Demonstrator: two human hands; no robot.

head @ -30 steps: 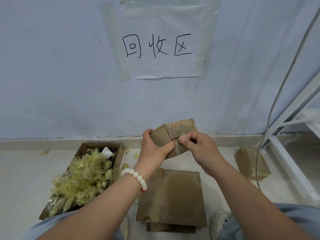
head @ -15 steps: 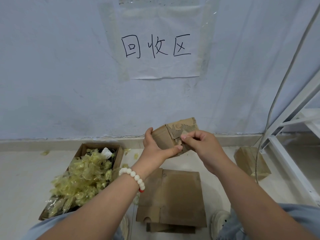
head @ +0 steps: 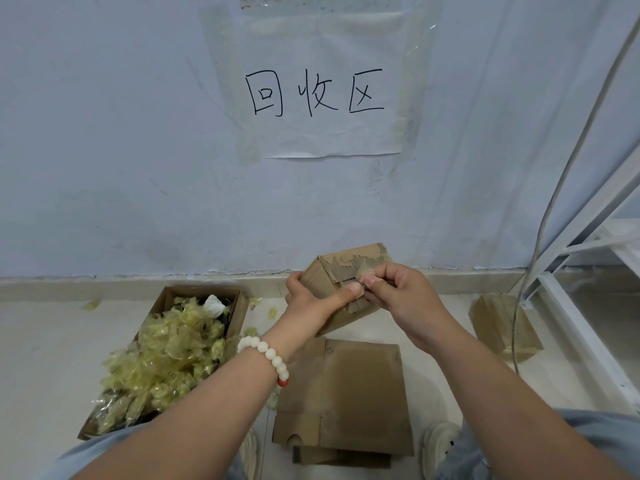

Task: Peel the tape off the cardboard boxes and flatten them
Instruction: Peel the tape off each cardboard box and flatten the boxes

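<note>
— Where's the small brown cardboard box [head: 329, 289]?
— Held above the floor, before the wall. The left hand [head: 311, 303] wraps its near edge; the right hand [head: 405, 296] pinches the clear tape strip [head: 363, 271] at its top flap
— Room around it?
— Flattened brown cardboard stack [head: 360, 393] below, open cardboard carton of yellowish tape scraps [head: 239, 306] left, white metal rack [head: 588, 341] well apart on the right

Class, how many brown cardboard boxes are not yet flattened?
3: brown cardboard box held in the left hand; open brown box of yellow tape scraps, floor left; taped brown box, floor right.
</note>
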